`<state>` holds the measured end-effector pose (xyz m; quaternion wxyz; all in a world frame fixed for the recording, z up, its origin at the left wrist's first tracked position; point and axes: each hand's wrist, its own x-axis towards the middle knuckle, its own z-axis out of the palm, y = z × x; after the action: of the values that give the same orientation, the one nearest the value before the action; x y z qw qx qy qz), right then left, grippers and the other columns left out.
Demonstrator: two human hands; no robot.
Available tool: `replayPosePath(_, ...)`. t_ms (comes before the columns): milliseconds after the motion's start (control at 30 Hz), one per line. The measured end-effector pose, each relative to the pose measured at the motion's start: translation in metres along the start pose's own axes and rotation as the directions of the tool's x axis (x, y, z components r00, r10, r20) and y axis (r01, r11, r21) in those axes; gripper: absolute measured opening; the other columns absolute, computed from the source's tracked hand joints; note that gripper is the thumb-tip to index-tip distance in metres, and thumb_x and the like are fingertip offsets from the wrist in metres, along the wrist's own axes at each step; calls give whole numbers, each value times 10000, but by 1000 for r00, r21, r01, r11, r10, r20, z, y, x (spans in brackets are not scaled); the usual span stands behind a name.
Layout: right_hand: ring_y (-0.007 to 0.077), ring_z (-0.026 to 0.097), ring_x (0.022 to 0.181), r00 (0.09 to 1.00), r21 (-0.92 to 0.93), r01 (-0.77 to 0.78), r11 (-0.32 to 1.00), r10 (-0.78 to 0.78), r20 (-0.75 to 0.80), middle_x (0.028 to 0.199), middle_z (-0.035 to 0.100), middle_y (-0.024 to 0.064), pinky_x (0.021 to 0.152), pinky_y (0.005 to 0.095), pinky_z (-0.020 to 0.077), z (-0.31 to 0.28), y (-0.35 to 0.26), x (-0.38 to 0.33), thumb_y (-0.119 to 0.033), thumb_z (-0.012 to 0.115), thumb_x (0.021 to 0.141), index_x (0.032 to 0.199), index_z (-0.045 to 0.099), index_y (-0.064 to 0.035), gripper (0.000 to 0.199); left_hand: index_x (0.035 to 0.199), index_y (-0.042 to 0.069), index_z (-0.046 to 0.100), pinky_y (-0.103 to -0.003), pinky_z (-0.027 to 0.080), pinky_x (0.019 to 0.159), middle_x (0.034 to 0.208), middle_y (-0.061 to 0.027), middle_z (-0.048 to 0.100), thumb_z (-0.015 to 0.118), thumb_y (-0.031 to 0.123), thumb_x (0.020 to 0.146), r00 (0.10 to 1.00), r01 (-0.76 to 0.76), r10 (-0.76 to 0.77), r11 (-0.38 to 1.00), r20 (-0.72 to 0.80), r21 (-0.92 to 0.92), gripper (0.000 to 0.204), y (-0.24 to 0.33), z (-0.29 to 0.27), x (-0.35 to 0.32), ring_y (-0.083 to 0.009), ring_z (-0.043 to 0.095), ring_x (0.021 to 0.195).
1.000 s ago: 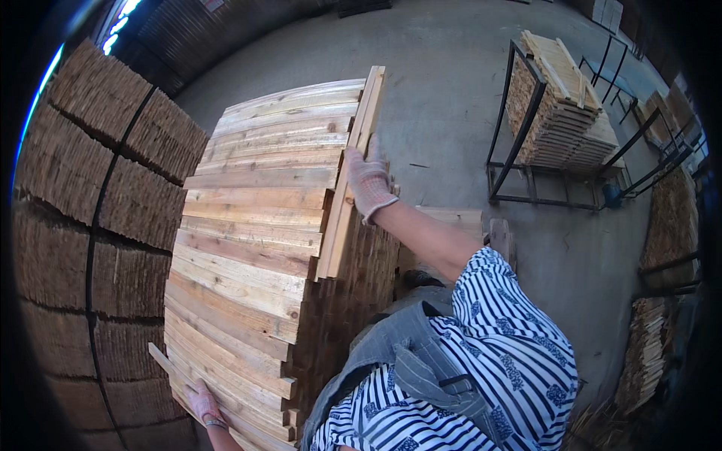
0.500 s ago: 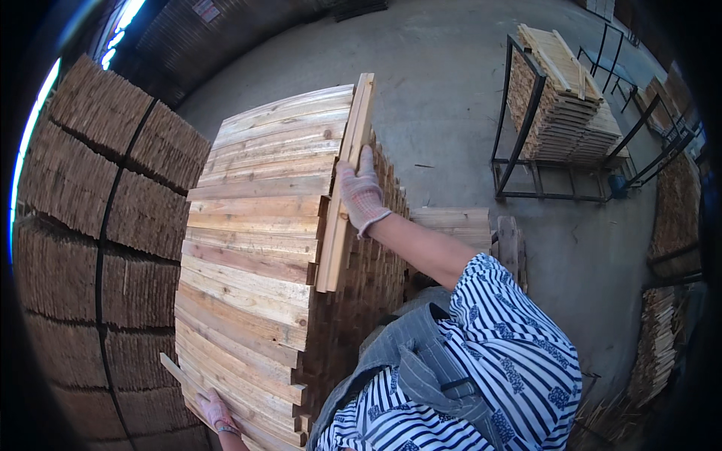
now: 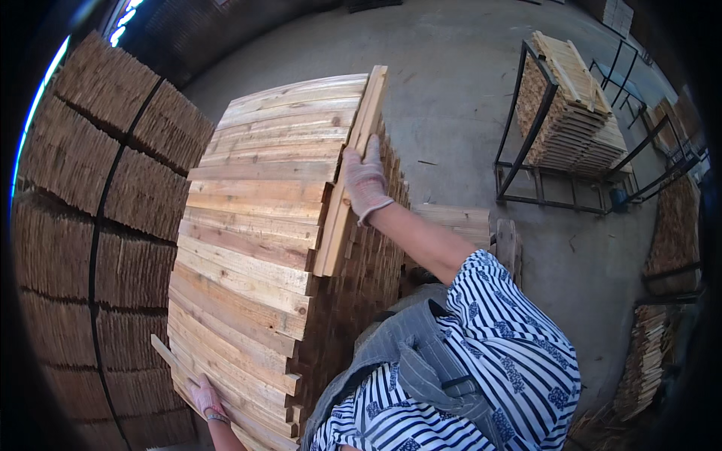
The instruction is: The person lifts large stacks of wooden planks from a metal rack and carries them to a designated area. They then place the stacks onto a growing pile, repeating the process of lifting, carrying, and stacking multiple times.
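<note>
A tall stack of wooden boards [image 3: 256, 203] stands before me, its top boards laid side by side with uneven ends. Along the stack's right side lies a long pale plank [image 3: 371, 101], slanting against the board ends. My right hand [image 3: 366, 183], in a pinkish knit glove, is closed around this plank near its middle. At the near left corner, my left hand [image 3: 202, 395], gloved likewise, rests over the stack's edge. It appears to grip a thin wooden strip [image 3: 161, 350] that runs along the left ends; its fingertips are only partly clear.
Strapped bundles of boards [image 3: 60, 233] rise close on the left. A black metal rack [image 3: 519, 128] holding stacked boards [image 3: 564, 98] stands at the far right. More planks [image 3: 455, 218] lie low beyond my right forearm. Further wood piles [image 3: 643, 361] line the right edge.
The view has shifted a little, so the stack's far end sits higher and further right. Both hands keep their places on the plank and the strip.
</note>
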<state>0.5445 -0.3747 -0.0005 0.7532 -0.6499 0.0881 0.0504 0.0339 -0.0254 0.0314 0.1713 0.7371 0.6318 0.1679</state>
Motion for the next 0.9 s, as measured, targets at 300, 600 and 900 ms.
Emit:
replayPosePath(300,328,608,1138,989,-222,-25,975,-9,-149,1460,459,238,828,400,551,21,18,20,-383,437,980,1583,171,-105,715,1545,-8,257,-356,335,1129,1553,-211,368,539,344,955,1000,6,-6,1000,-16,27,743,-5,-1,10,-333,424,1379)
replayPosePath(600,267,635,992,992,43,104,994,-101,-74,1194,630,215,887,368,505,-12,23,15,-344,535,947,1561,203,-34,764,1518,-5,318,-373,347,1118,1506,-232,428,552,367,912,1000,-13,13,1000,-22,5,748,-2,-1,7,-354,438,1365)
replayPosePath(900,221,574,1050,998,297,-47,954,33,51,1328,530,143,908,344,493,-29,9,-56,-272,561,972,1571,193,-70,732,1466,5,392,-413,427,1030,1348,-271,567,566,408,888,994,-59,73,985,-85,160,725,-11,-4,3,-397,558,1234)
